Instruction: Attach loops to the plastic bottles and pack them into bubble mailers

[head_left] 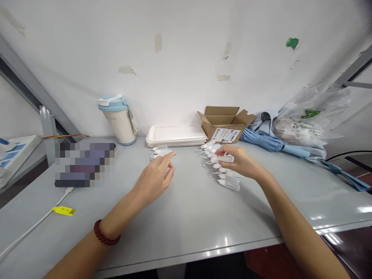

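Small white-capped bottle [228, 158] lies at the right hand [240, 159], whose thumb and fingers look pinched on it; its long axis runs left to right, cap leftward. The left hand [155, 176], well apart from it, has thumb and forefinger parted, seemingly holding nothing, just beside the left bottle cluster [159, 150]. Neighbours in the right bottle cluster [229, 181] crowd the right hand, string loops trailing left; stacked white trays [178, 135] and an open carton [222, 120] stand beyond.

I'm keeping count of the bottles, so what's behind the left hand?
Beyond the left hand, some small white-tipped bottles partly show, then a stack of white trays. The hand may cover more bottles; I can't tell how many.
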Demonstrator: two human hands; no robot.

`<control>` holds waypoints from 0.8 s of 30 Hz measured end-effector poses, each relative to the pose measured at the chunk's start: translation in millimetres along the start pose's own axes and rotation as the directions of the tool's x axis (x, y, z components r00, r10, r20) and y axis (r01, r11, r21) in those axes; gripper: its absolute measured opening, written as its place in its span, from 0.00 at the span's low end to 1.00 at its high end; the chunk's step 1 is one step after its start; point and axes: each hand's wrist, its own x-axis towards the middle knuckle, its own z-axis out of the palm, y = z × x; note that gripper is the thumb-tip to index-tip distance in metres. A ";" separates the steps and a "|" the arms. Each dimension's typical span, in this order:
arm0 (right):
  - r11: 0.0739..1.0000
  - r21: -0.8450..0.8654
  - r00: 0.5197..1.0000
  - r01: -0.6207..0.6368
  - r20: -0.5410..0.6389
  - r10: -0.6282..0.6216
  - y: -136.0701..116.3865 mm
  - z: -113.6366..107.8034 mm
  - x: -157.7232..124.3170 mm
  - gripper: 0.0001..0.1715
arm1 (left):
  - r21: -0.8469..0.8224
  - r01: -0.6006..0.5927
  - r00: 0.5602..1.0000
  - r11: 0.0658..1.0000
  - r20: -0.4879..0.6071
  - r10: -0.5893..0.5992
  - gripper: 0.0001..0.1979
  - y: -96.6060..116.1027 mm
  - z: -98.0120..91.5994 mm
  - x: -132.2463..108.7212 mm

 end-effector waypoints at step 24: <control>0.688 0.706 0.973 -0.168 0.005 0.232 -59.0 54.8 -2.1 0.18 | -0.345 0.114 0.982 0.932 0.182 -0.053 0.13 19.2 7.4 1.1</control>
